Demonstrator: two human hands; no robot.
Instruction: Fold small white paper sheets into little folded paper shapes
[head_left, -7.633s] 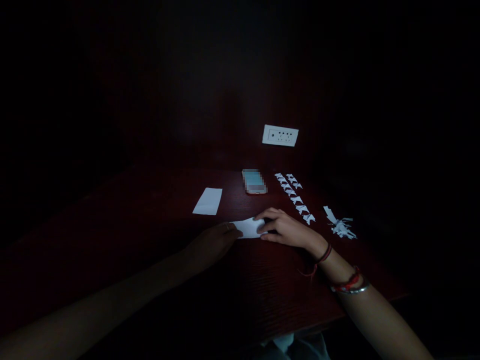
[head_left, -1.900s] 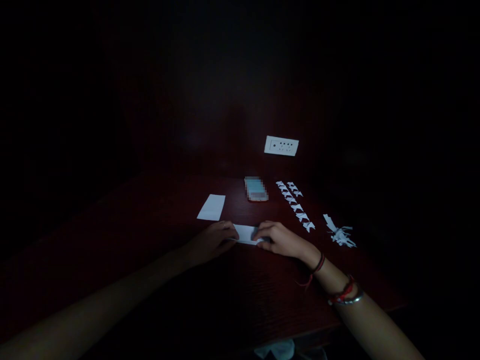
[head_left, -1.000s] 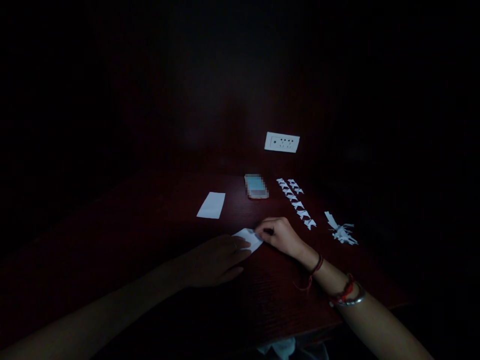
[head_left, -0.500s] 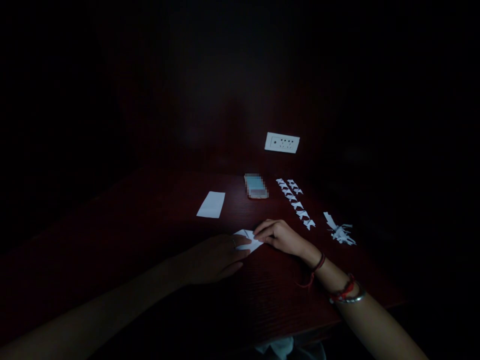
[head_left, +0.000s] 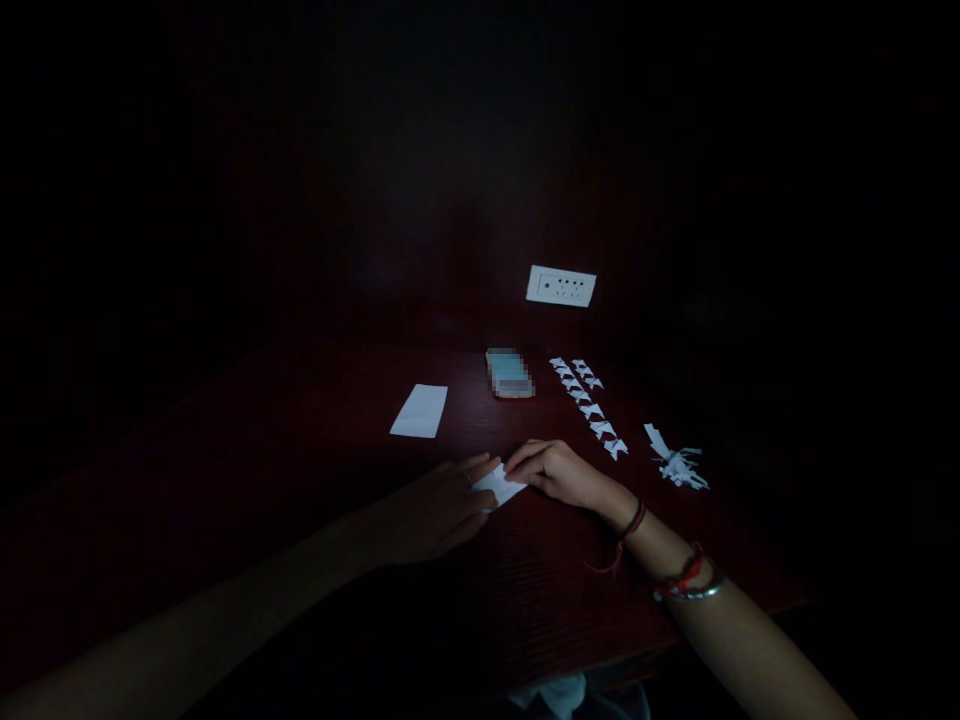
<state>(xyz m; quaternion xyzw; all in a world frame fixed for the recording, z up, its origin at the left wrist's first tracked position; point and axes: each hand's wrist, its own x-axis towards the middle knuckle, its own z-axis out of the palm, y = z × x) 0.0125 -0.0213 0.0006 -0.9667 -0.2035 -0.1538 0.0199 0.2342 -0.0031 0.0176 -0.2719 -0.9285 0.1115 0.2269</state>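
A small folded white paper lies on the dark red table between my hands. My left hand rests flat on its left part, fingers stretched out over it. My right hand presses the paper's right edge with its fingertips close together. Red thread bands and a metal bangle circle my right wrist. Most of the paper is hidden under my fingers.
A flat white paper rectangle lies further back left. A phone sits behind the hands. Two rows of several small folded paper pieces run to the right, with a heap of paper scraps beyond. A white wall socket is behind.
The paper was long and flat between both hands; it is now folded smaller and turned slantwise. My left hand has slid up over it, fingers extended.
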